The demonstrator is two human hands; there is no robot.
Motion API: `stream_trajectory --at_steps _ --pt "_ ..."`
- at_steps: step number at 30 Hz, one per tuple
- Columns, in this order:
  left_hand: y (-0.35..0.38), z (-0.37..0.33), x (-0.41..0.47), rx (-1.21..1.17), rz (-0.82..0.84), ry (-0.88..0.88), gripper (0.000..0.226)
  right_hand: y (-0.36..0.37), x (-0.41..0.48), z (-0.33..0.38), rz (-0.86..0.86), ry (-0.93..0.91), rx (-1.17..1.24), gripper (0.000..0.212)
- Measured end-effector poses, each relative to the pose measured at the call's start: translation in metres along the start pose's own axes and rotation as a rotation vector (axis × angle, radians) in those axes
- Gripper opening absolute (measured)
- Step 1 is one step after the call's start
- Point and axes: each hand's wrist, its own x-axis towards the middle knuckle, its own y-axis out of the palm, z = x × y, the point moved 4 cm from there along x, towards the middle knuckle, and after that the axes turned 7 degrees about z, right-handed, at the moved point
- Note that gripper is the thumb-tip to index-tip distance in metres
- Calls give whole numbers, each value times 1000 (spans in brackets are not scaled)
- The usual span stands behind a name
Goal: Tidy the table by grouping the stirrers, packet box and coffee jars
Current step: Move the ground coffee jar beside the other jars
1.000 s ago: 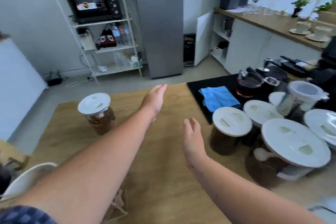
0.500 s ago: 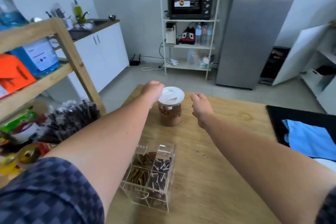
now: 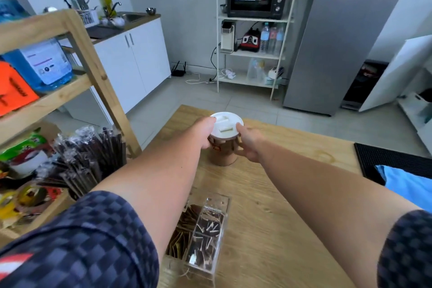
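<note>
A coffee jar [image 3: 225,145] (white lid, brown contents) stands upright near the far edge of the wooden table [image 3: 268,206], gripped on either side by the left hand [image 3: 205,132] and right hand [image 3: 249,144].

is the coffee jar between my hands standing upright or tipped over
Upright. The coffee jar stands on its base on the table, white lid on top, left hand and right hand gripping its sides.

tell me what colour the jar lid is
White, seen clearly in the head view: jar lid.
</note>
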Motion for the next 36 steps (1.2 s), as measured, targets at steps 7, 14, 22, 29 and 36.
stream_trajectory --at_steps 7,14,22,29,36 --pt "27 -7 -16 -65 64 23 34 -20 -24 12 -91 -183 -209 45" --pt "76 -24 -86 -85 204 94 28 -78 -81 29 -221 -214 -145 46" --pt "128 -1 -149 -39 342 48 28 -127 -158 14 -377 -208 -9 40" --pt "151 46 -193 81 425 40 33 -156 -213 -19 -448 -198 -2 36" --pt "147 106 -221 298 440 64 31 -160 -264 -80 -501 -128 -41 34"
